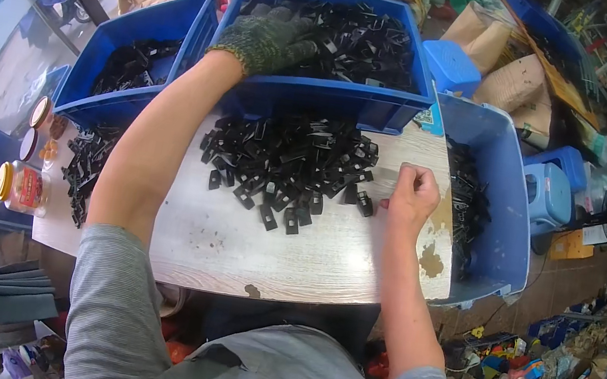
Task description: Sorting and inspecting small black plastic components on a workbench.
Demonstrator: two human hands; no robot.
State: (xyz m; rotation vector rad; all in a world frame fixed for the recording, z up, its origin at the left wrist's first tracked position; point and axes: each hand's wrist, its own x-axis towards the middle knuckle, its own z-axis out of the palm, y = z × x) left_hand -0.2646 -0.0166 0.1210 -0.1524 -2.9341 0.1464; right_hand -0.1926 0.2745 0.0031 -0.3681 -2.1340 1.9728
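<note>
My left hand (269, 41), in a dark green-grey knitted glove, reaches over the front rim of a blue plastic bin (328, 96). Its fingers are spread on the small black plastic parts (366, 42) that fill the bin, and some fingertips blend into them. My bare right hand (413, 197) rests at the right of the table with its fingers curled closed. A dark speck shows at its fingertips, too small to name. Just left of it lies a loose pile of black plastic clips (292, 159), each with a small square opening.
The white wood-grain table (291, 260) has worn patches. A second blue bin (112, 103) stands left, with more black parts (83, 171) before it. Jars (23, 189) line the left edge. A large blue tub (504, 225) stands right, near a cluttered floor.
</note>
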